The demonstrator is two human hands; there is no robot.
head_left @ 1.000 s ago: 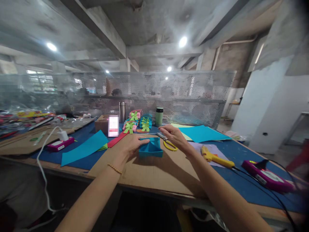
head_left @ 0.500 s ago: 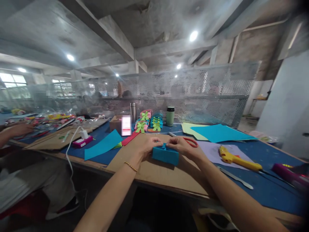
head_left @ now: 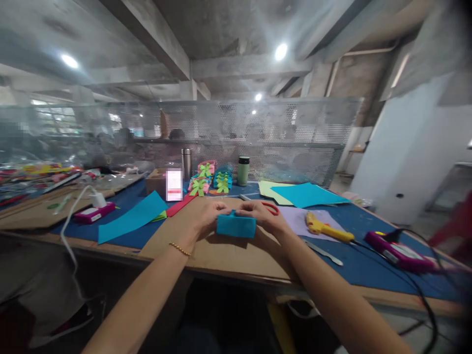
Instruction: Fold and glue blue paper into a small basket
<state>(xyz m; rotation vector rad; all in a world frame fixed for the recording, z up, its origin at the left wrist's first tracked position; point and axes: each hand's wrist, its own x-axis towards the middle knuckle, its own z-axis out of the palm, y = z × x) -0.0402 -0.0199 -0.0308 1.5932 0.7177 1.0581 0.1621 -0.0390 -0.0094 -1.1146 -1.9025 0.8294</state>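
Note:
A small blue paper box sits on a brown cardboard sheet in front of me. My left hand grips its left end with curled fingers. Opposite it, my right hand pinches the top edge at the right end. Both thumbs press on the box's rim. Red-handled scissors lie just behind my right hand.
A yellow glue gun and a metal ruler lie to the right, beside a purple device with cables. Blue paper sheets lie left and back right. Finished boxes with green bows, a green cup and a steel flask stand behind.
A second ago my left hand rested by the box and my right hovered open above it. Both hands have since closed on the box, which now shows its side.

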